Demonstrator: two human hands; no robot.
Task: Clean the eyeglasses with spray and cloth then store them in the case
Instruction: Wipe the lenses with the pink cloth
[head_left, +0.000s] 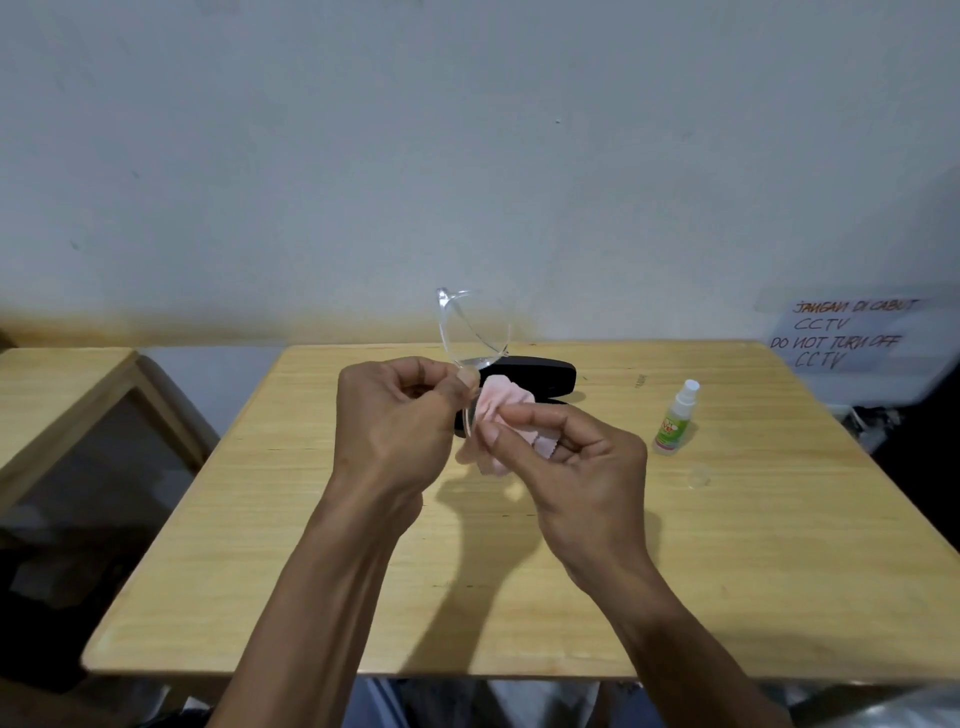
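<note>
I'm holding the glasses (470, 338) up over the table (291, 545) with my left hand (395, 415), thumb and fingers closed on the frame near the middle, one clear lens standing up above my knuckles. My right hand (566, 462) is pinching the pink cloth (498, 415) tight against the lower lens, fingers closed around the bunched fabric. I'm wiping here, so I'd say the spraying is done and the storing is not.

The case (540, 379) is lying just behind my hands, and I cannot tell whether it's open or closed. The spray (675, 421) is standing upright, well off to my right, with what looks like its clear cap (698, 477) lying near it.

What's worrying me: I'm gripping clear, thin plastic by very little, so pressing too hard with the cloth could twist the frame or pop it from my fingers. My left thumb could also be smudging a lens.

The note (852, 332) on the wall is reading "JANGAN DI CABUT CCTV, DO NOT TURN OFF CCTV". The spray's label is too blurred to read.
</note>
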